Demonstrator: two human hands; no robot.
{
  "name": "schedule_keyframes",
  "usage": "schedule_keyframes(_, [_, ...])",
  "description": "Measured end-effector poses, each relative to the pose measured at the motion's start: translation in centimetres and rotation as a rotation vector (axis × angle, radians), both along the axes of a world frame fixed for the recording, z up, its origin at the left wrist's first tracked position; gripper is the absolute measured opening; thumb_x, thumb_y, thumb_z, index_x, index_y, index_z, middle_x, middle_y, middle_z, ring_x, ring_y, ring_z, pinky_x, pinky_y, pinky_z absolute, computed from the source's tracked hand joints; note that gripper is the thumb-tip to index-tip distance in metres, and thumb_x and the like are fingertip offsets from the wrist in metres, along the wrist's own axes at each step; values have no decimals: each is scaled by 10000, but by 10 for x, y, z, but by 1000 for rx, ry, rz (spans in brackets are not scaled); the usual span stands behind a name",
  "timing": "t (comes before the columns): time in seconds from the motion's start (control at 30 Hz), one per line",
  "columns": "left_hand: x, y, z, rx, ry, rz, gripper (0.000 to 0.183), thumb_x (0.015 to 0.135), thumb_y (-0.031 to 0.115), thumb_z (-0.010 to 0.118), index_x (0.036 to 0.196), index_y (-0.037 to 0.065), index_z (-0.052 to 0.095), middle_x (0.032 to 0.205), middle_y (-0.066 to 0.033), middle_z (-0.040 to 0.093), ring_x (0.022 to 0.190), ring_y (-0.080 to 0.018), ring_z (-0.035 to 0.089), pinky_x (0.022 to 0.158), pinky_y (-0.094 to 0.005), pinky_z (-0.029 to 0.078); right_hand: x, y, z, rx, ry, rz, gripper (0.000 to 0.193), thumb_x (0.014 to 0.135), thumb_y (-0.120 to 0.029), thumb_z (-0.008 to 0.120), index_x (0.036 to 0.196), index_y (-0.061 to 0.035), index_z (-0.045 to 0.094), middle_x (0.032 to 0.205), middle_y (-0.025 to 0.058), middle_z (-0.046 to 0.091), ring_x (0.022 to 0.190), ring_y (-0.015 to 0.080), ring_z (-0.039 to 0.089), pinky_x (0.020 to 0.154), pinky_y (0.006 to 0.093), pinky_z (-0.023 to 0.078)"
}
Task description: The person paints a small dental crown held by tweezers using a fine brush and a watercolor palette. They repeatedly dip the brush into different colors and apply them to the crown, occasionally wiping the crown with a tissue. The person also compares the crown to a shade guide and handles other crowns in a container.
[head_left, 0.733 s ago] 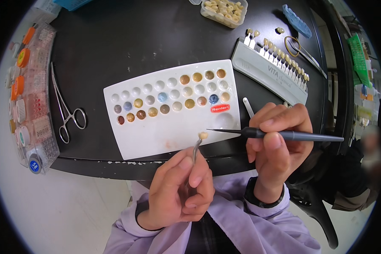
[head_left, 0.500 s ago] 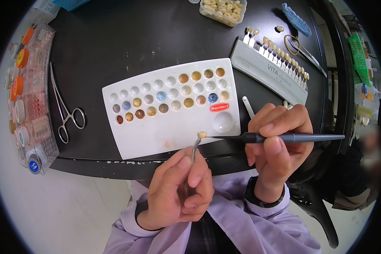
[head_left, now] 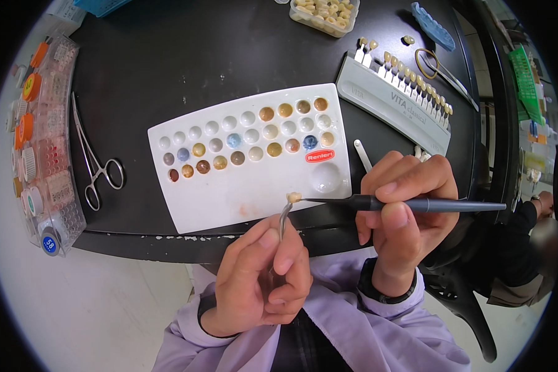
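Note:
My left hand (head_left: 260,273) is closed round a curved metal clamp (head_left: 284,220), whose tip carries a small cream dental crown (head_left: 293,197). In my right hand (head_left: 409,211) is a slim dark brush (head_left: 437,204), gripped between thumb and fingers like a pen. Its fine point (head_left: 310,199) reaches left to the crown and seems to touch it. Both tips hover over the front part of a white palette (head_left: 229,198), which has rows of round wells with brown, yellow, blue and clear colours.
Scissor-handled forceps (head_left: 93,161) and clear boxes with orange-lidded jars (head_left: 28,127) are at the left. A tooth shade guide (head_left: 378,102) stands back right, near a blue impression piece (head_left: 433,26) and a tub of crowns (head_left: 325,15). A person's arm (head_left: 530,217) shows far right.
The crown looks slightly turned on the clamp tip, and the brush has shifted a little left with it. At the far right, the other person's arm has come into sight.

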State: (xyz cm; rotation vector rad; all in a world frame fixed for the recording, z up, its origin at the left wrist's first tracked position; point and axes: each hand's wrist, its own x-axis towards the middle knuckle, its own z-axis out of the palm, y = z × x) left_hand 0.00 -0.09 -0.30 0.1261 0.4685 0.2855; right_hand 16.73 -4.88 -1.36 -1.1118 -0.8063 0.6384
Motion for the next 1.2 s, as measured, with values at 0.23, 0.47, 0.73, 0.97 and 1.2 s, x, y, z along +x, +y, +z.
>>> schedule_keyframes(0.23, [0,-1,1,5,10,3,297,974,304,244,800,81,336,508,-73,347,351,-81,231,292,-215,227,3,0,-1,66,-26,65,154,705,16,608,830,63,533,674,127,573,593,158,513,555,254,409])
schedule_keyframes(0.47, [1,-1,1,11,22,16,300,973,302,242,798,76,333,504,-72,338,352,-80,223,284,-215,229,3,1,-3,86,-22,63,149,701,14,598,823,64,528,691,132,572,602,161,506,560,257,408])
schedule_keyframes(0.73, [0,-1,2,-4,18,15,301,973,299,238,795,75,333,500,-72,337,347,-81,217,283,-217,233,2,1,-1,61,-5,41,154,708,12,608,821,69,522,691,136,578,600,162,521,561,254,423])
schedule_keyframes(0.97, [0,-1,0,9,2,28,308,972,299,244,789,69,335,495,-74,341,340,-82,222,282,-220,232,3,0,-2,76,-11,100,163,705,30,613,837,74,529,706,152,592,610,162,547,557,243,429])
schedule_keyframes(1.2, [2,-4,0,34,28,52,323,968,304,264,762,66,338,491,-56,324,348,-70,200,282,-212,227,2,-1,-1,86,32,43,162,704,40,609,839,79,529,709,156,593,593,159,544,556,243,431])
